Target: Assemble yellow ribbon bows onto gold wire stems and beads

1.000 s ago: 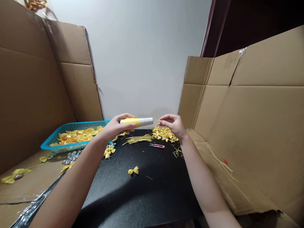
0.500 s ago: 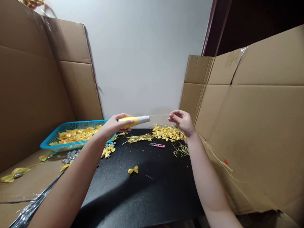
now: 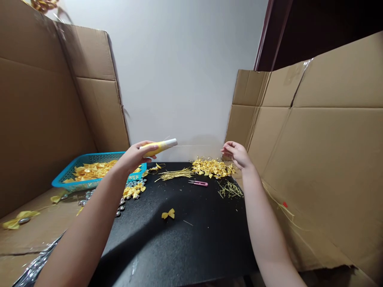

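two bare hands above a black mat (image 3: 179,239): left hand (image 3: 133,157) grips a yellow thread spool (image 3: 158,146); right hand (image 3: 237,154) pinches a fine thread, fingers loosely curled. no readable writing.

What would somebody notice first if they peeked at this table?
Probably the yellow spool held up in the left hand, with the right hand raised opposite it. Next, the bright blue basket of yellow bows at the left, and one little bow alone on the black mat.
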{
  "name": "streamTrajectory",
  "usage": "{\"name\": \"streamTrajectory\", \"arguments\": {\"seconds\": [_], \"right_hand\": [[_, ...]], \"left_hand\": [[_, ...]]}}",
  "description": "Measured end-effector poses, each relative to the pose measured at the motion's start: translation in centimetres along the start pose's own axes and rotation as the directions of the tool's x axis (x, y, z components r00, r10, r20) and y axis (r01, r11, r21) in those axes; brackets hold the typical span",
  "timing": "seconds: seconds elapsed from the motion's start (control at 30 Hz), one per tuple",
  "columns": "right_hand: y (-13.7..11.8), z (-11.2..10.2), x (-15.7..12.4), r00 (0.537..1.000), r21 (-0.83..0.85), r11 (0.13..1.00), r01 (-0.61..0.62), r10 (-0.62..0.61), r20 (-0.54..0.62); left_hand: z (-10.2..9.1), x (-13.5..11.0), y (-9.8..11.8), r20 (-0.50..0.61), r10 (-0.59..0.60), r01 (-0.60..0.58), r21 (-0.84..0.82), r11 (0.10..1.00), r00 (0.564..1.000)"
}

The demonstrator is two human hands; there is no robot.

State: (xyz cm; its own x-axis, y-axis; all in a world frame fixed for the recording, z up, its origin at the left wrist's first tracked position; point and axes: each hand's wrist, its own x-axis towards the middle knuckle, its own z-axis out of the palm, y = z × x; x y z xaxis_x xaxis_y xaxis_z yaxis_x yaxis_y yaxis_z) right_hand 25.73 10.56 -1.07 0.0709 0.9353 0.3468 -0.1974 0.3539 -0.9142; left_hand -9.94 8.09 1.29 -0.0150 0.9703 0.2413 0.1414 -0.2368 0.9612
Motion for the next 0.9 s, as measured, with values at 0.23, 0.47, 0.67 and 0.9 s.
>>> {"name": "streamTrajectory", "arguments": {"seconds": [0.23,0.47,0.67,0.9], "right_hand": [[-0.6,-0.4,0.0,0.989,0.177,0.974,0.144,-0.135,-0.061],[1.3,6.6,-2.2,0.984,-0.015,0.999,0.029,-0.026,0.175],[4.7,13.2,-4.1,0.91,0.039,0.995,-0.089,0.066,0.408],[2.4,10.4,-3.3,0.947,0.159,0.987,0.018,-0.068,0.315]], "left_hand": [[-0.7,-0.2,-0.1,-0.152,0.045,-0.022,0.152,0.988,0.987],[1.3,-1.3,0.8,-0.025,0.086,-0.079,0.208,0.975,0.996],[3.0,-2.2,1.2,0.113,0.096,-0.114,0.168,0.979,0.989],[2.4,-1.9,1.2,0.055,0.106,-0.113,0.155,0.981,0.993]]}}
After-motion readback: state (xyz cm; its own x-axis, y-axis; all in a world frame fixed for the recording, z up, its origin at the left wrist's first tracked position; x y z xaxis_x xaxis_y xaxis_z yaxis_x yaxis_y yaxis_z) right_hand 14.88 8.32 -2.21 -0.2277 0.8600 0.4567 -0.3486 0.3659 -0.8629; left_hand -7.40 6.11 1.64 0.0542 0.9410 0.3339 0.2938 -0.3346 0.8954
